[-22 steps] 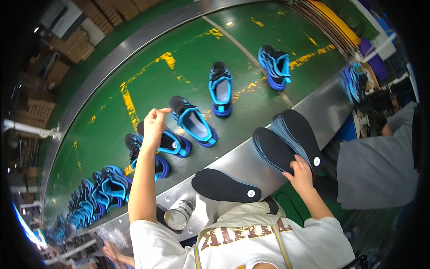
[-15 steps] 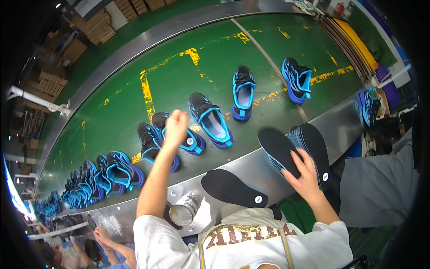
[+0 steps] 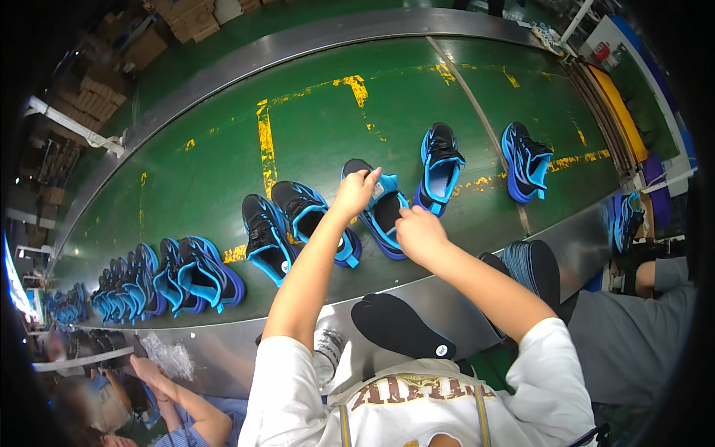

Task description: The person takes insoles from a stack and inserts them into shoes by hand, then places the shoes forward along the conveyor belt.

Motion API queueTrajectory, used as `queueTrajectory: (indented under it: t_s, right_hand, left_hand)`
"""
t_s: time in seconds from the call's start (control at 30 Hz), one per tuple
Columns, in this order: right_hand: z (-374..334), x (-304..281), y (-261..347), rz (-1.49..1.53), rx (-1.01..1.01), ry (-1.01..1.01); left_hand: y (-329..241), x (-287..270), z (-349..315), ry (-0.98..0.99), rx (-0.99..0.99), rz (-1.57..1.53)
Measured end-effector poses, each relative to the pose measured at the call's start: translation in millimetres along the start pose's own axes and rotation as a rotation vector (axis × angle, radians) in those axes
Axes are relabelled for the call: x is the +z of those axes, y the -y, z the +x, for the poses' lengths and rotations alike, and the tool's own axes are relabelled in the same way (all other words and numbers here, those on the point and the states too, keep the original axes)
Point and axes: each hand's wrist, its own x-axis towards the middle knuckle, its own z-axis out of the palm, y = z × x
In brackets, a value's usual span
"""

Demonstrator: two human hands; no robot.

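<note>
A black-and-blue sports shoe (image 3: pixel 386 242) lies on the green belt, heel toward me, between my two hands. My left hand (image 3: pixel 356 195) is closed on its tongue (image 3: pixel 386 184), which is pulled up. At the right collar edge, my right hand (image 3: pixel 421 237) is closed with its fingertips together; what they pinch is hidden. The shoe's inside shows black (image 3: pixel 386 214). Just left are two shoes, the nearer-to-hand shoe (image 3: pixel 304 208) and another shoe (image 3: pixel 261 231), with white round stickers inside. To the right is a shoe (image 3: pixel 439 167) with a light grey inside.
A black insole (image 3: pixel 398 326) and a stack of insoles (image 3: pixel 532 268) lie on the metal ledge (image 3: pixel 290 304). A clear roll (image 3: pixel 326 354) stands near my left arm. One shoe (image 3: pixel 526 162) sits farther right; several shoes (image 3: pixel 201 276) line up left. Other people (image 3: pixel 190 406) are on both sides.
My right hand has moved from the insole stack to the shoe. My left hand has come right and taken hold of its tongue. The shoe's inside, light grey before, now looks black.
</note>
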Motion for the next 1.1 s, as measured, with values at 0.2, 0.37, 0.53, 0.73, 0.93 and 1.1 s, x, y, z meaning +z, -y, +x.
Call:
queueTrajectory:
  t_s: [0.2,0.37,0.53,0.73,0.93,1.1]
  right_hand:
    - [28,38,8,0.062,0.248,0.017]
    - [9,-6,15,0.019,0.209,0.097]
    - [31,-16,-1,0.161,0.11,0.514]
    - [44,33,-2,-0.018,-0.051,0.28]
    - [47,44,-8,-0.006,-0.05,0.338]
    - [47,51,-13,-0.13,-0.146,0.326]
  left_hand:
    - [13,6,-1,-0.002,0.1,-0.073]
    - [20,2,-12,-0.078,0.129,0.008]
    - [31,9,-5,-0.081,0.025,-0.021]
    - [33,10,1,-0.03,-0.026,-0.134]
    - [33,8,-3,-0.004,-0.041,-0.158]
    - [25,6,-6,-0.018,-0.014,-0.199]
